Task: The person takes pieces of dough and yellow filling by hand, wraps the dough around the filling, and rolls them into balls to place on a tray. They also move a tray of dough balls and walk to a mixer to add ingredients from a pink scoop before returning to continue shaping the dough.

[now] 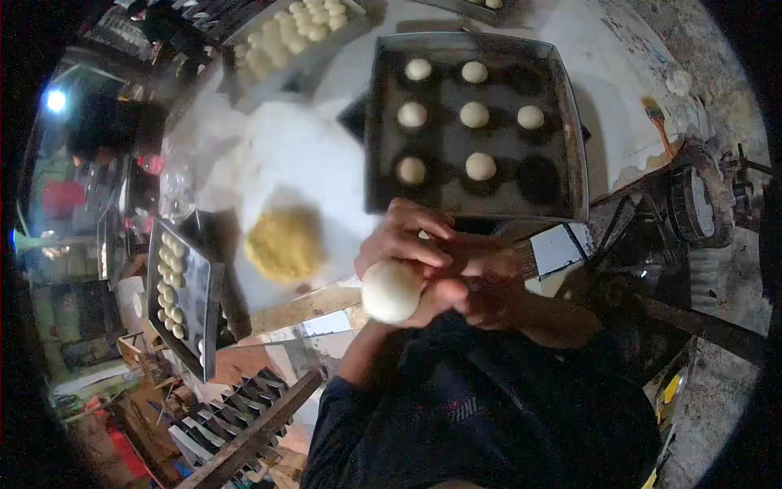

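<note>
My left hand (405,244) is closed round a smooth, pale dough ball (391,291), which bulges out on the side towards my body. Pressed against it from the right is my right hand (485,277), with its thumb pointing at the ball. Its fingers look curled, but blur and shadow hide what is between them. Just beyond my hands lies a dark square baking tray (444,196) with several round dough balls (474,115) set apart in rows. To the left of my hands, a yellow crumbly mound (285,244) sits on the white table (293,147).
A tilted tray (210,318) with several small dough pieces (170,281) stands at the left. Another tray (232,85) of close-set dough balls (297,31) is at the far side. A brush (658,126) lies at the right. Metal equipment (692,204) stands beside the table.
</note>
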Demonstrator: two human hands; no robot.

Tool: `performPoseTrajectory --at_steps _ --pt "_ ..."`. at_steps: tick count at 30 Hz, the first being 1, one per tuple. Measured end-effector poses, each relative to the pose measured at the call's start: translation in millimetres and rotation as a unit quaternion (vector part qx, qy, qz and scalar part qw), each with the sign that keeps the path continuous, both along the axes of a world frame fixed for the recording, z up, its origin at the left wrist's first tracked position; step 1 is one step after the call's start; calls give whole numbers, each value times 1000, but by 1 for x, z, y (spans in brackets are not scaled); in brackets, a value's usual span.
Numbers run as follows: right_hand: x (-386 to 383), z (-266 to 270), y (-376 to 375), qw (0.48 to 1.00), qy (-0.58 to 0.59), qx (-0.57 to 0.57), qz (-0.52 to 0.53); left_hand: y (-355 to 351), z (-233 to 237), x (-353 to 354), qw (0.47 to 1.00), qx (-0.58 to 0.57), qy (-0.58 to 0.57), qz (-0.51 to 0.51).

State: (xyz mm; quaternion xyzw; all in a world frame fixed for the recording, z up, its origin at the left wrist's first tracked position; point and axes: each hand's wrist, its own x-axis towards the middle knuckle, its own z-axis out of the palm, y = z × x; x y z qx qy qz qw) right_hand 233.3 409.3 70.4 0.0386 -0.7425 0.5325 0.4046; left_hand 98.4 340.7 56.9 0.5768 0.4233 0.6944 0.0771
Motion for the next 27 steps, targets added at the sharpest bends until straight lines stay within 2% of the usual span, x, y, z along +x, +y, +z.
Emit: performPoseTrajectory --at_steps 1,2,3,4,5,6,7,8,9,11,13,14,15,17,18,20,21,22,23,25,26,27 --pt "13 3 10 995 -91 -32 -24 10 11 3 997 -71 2 35" --pt "24 8 17 980 -180 -66 -49 22 14 2 995 -77 25 54" --pt "31 10 23 955 -269 -101 -74 29 -10 3 988 -135 14 77" --pt "36 12 29 954 -269 -107 -81 33 -12 4 959 -276 29 53" --pt "43 12 34 960 -231 -4 -158 36 -17 8 910 -411 45 24" --pt "51 11 36 947 -196 100 -232 29 -92 18 884 -409 -226 13" --pt "53 9 36 943 -209 93 -243 20 -164 32 787 -384 -483 6" --pt "48 6 33 939 -208 143 -235 25 -133 30 807 -449 -320 -212" --pt "46 0 32 933 -204 195 -224 27 -101 48 862 -488 -14 -138" --pt "58 -26 36 930 -214 196 -227 40 -76 65 875 -453 -22 -172" --pt "78 -38 58 939 -283 24 -193 50 -71 71 904 -374 -42 -203" --pt "80 -43 69 925 -292 14 -242 58 -81 70 864 -384 -151 -289" --pt "80 -49 84 909 -299 5 -289 57 -85 62 866 -379 -160 -284" --pt "77 -74 122 865 -374 40 -333 46 -63 32 849 -453 -138 -235" --pt "80 -85 123 868 -375 49 -321 40 -47 17 847 -464 -134 -224" --pt "73 -101 134 785 -515 200 -279 19 -42 -9 861 -444 -164 -187" --pt "66 -92 136 764 -594 127 -216 3 -40 -24 866 -434 -188 -164" --pt "67 -96 138 790 -567 124 -197 -14 -42 -39 874 -415 -201 -156" --pt "72 -106 143 781 -574 159 -186 -32 -41 -50 864 -412 -251 -142" --pt "64 -94 136 770 -604 115 -174 -76 -47 -73 867 -430 -230 -98" --pt "74 -109 151 753 -592 197 -212 -94 -48 -85 892 -395 -209 -69" --pt "74 -117 151 767 -578 211 -184 -118 -40 -102 891 -397 -216 -41"
